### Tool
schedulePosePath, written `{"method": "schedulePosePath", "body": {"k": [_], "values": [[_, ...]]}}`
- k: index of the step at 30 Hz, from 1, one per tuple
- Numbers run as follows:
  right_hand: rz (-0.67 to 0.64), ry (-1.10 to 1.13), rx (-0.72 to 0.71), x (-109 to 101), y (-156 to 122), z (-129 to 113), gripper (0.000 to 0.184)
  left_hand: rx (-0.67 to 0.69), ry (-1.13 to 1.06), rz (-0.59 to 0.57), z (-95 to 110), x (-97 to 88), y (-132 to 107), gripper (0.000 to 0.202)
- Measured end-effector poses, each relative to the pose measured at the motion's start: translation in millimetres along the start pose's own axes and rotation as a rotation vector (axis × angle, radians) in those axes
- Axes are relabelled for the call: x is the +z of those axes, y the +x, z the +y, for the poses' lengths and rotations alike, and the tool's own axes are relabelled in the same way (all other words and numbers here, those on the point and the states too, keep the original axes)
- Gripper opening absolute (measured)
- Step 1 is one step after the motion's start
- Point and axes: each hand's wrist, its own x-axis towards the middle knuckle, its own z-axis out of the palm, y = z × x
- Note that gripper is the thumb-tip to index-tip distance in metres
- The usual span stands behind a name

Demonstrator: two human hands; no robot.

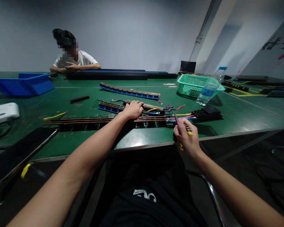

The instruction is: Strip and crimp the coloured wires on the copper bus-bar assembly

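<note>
My left hand lies across a black strip with copper rails, its fingers curled over the rails behind it; the grip is partly hidden. My right hand is closed round pliers with yellow-and-black handles. Their dark jaws point up beside the colored wires at the strip's right end. Those wires run to a black connector block. Just behind, a shorter blue-based strip lies partly under my left hand, with loose wire ends near its right side.
Another blue-based rail strip lies farther back. A green basket and a water bottle stand right. Blue bins, a white device and a black piece are left. A person leans on the far edge beside long black profiles.
</note>
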Motion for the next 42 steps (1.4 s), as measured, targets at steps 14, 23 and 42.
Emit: {"method": "schedulePosePath", "body": {"k": [14, 23, 42], "values": [[0.126, 0.215, 0.039, 4, -15, -2, 0.037, -0.006, -0.026, 0.005, 0, -0.1, 1, 0.051], [-0.444, 0.055, -0.305, 11, -60, -12, 0.024, -0.009, -0.027, 0.005, 0, -0.7, 1, 0.05], [-0.391, 0.525, 0.097, 62, 9, -16, 0.02, -0.007, -0.018, 0.002, 1, -1.2, -1, 0.05]]}}
